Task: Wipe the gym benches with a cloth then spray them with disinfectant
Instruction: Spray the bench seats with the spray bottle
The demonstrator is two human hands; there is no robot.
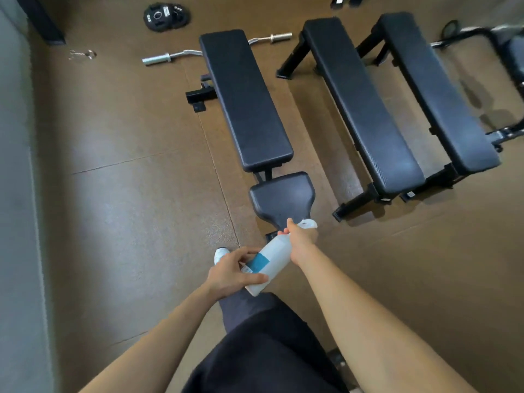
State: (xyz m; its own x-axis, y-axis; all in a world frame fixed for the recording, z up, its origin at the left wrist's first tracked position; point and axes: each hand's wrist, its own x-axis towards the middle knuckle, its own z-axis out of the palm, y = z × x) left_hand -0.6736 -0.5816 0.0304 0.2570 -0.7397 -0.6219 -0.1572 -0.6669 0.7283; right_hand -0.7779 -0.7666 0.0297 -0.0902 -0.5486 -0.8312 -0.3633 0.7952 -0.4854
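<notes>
A white spray bottle (268, 260) is being held in both hands, low over the floor and just short of the nearest bench. Its base is being cupped by the left hand (231, 272), fingers curled around the lower body beside the blue label, while the neck under the nozzle is being gripped by the right hand (300, 236), closed around it. The bottle is being tilted with its head pointing away toward the benches, probably so that the right hand is being settled onto the trigger while the weight is being carried by the left. No cloth is being seen in either hand, so the spraying stage is judged to be beginning.

The small seat pad (282, 198) of the adjustable bench (245, 100) is being approached first, lying just beyond the nozzle. Two flat benches, one (361, 106) beside the other (438, 92), are standing to the right, well apart from the hands. A curl bar (170, 55) is lying on the floor behind the adjustable bench and a weight plate (166, 17) farther off, both clear of the spray line. Nothing is being seen blocking the pads, though the person's own leg (255, 336) and white shoe (221, 254) are being kept close beneath the bottle
</notes>
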